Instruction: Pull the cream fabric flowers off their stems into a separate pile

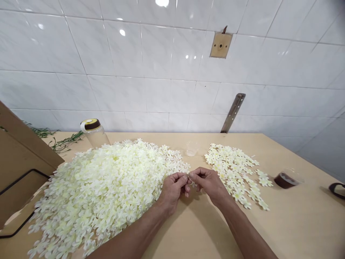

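My left hand [172, 189] and my right hand [211, 184] meet fingertip to fingertip just above the table. Both are closed in a pinch. Whatever lies between the fingertips is too small and too covered to make out; a bit of pale petal shows just below them. Beside my left hand spreads a big heap of white-yellow artificial flower heads [107, 187]. To the right of my right hand lies a smaller, flatter scatter of the same flower heads [231, 165]. A small clear cup [192, 149] stands behind my hands.
A clear bottle with a brown-yellow lid [93, 129] stands behind the heap. Green plastic stems [67, 141] lie at the back left, near a cardboard box [24, 158]. On the right is a cup of dark liquid [287, 178]. A metal bracket [233, 112] leans against the tiled wall.
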The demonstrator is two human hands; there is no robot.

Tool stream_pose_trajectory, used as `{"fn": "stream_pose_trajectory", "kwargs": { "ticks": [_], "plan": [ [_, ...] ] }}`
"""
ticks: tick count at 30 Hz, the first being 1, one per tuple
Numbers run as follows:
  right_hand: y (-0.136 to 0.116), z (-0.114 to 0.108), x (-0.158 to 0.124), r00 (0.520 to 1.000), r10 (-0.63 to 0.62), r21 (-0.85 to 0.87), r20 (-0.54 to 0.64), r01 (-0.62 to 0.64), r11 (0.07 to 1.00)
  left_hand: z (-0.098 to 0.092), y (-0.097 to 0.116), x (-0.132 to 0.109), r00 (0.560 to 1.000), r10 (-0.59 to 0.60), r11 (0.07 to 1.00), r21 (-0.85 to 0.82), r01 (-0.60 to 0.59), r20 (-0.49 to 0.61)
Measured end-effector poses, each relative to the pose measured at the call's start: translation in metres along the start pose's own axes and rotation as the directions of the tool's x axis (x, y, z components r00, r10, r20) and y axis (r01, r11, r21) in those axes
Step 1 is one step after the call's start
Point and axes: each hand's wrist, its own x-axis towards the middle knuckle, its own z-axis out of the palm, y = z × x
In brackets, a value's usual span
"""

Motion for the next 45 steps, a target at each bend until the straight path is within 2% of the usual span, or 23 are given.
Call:
{"fn": "stream_pose_trajectory", "kwargs": {
  "ticks": [6, 11, 19, 23, 28, 33, 37, 45],
  "plan": [
    [0.003, 0.006, -0.001, 0.997, -0.006, -0.076, -0.083, 0.000, 0.997, 0.001, 0.000, 0.001, 0.999, 0.013, 1.000, 0.024, -0.012, -0.033],
    [0.001, 0.008, -0.002, 0.996, -0.026, -0.147, -0.087, 0.013, 0.989, -0.001, -0.004, 0.003, 0.999, 0.020, 0.999, 0.039, -0.018, -0.048],
    [0.007, 0.007, 0.002, 0.998, 0.022, -0.017, -0.064, -0.024, 1.000, 0.001, -0.002, 0.001, 0.999, 0.012, 1.000, 0.019, -0.011, -0.033],
    [0.004, 0.009, 0.001, 0.996, 0.010, -0.032, -0.088, -0.013, 0.999, 0.000, -0.004, 0.003, 0.999, 0.028, 0.999, 0.032, -0.027, -0.043],
    [-0.006, 0.008, -0.001, 0.990, -0.012, -0.183, -0.137, -0.013, 0.983, -0.002, -0.010, 0.004, 0.992, 0.086, 0.994, 0.074, -0.080, -0.094],
    [-0.010, 0.006, -0.004, 0.988, -0.044, -0.323, -0.147, -0.006, 0.946, 0.000, -0.011, 0.003, 0.991, 0.097, 0.987, 0.140, -0.083, -0.095],
    [-0.006, 0.005, -0.003, 0.993, -0.036, -0.273, -0.112, 0.004, 0.962, 0.003, -0.009, 0.002, 0.993, 0.080, 0.989, 0.129, -0.068, -0.092],
    [0.000, 0.004, 0.000, 0.995, 0.045, -0.040, -0.087, -0.048, 0.998, 0.002, -0.008, 0.003, 0.995, 0.059, 0.997, 0.056, -0.055, -0.078]
  ]
}}
